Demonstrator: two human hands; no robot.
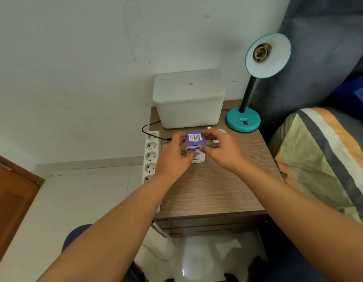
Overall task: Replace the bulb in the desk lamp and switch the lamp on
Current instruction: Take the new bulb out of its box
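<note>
Both hands grip a small purple-and-white bulb box [195, 146] standing on a wooden bedside table [215, 186], the left hand [173, 154] pinching its left side and the right hand [221, 149] closed on its right side and top. The teal desk lamp [256, 82] stands at the table's back right corner, its socket empty and shade tilted toward the camera, beside a white lidded container [188, 98]. A white power strip [151, 157] runs along the table's left edge.
</note>
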